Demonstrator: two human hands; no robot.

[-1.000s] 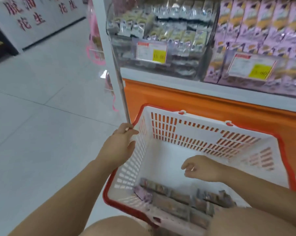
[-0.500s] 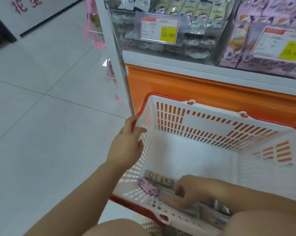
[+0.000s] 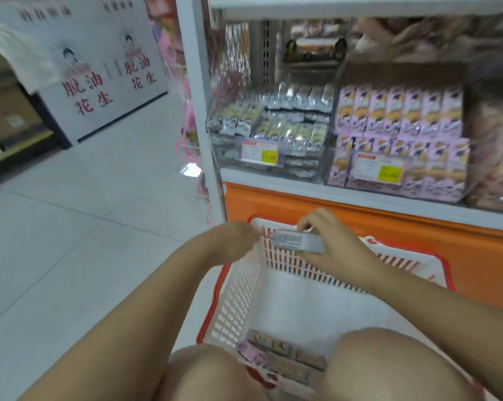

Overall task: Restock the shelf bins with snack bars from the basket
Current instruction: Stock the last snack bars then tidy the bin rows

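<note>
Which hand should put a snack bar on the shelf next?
Probably the right hand: it already holds a snack bar raised over the basket. The left hand is at the rim.

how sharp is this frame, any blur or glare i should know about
Head view: motion blur smears most of it, worst on the top shelf and the left hand, so its grip is unclear; the right hand and its snack bar are soft but readable; a bright glare patch sits on the floor tile by the shelf post.
</note>
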